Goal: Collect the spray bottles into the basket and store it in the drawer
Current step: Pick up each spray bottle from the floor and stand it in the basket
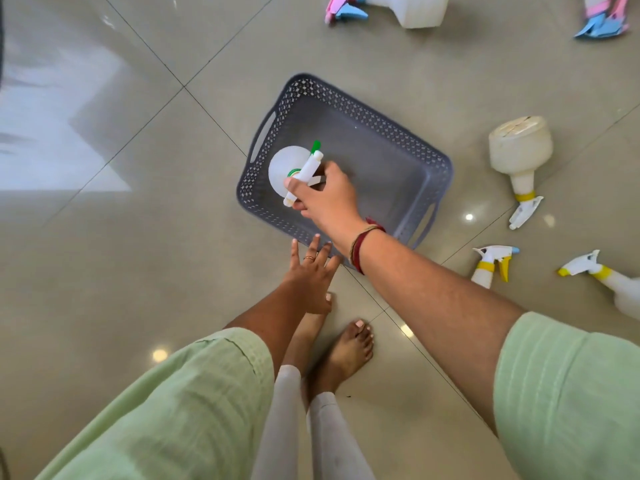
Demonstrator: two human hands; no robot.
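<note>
At the far left of my feed the floor (104, 237) is glossy grey-beige tile, cut by thin dark grout lines that run on the diagonal, with a broad pale reflection (52, 133) of daylight lying across it. Small round glints of lamps dot the tiles nearer me.

The left hand (313, 271) hangs low with its fingers spread and straight, holding nothing. Its fingertips are just beside the near corner of the basket (263, 133), and I cannot tell whether they touch it.

The basket is grey perforated plastic with slot handles and sits flat on the tile. In its left end a white spray bottle (284, 168) with a green nozzle stands upright, seen from above. The right hand (325, 192) curls its fingers round that bottle's spray head, gripping it. I cannot tell whether the base rests on the basket floor.

To the right, outside the basket, a large white bottle (519, 150) with a yellow collar lies on its side. Two smaller yellow-trimmed bottles (491, 265) lie nearer me. Along the top edge lie two with pink-and-blue triggers (415, 8), well apart from the basket.
</note>
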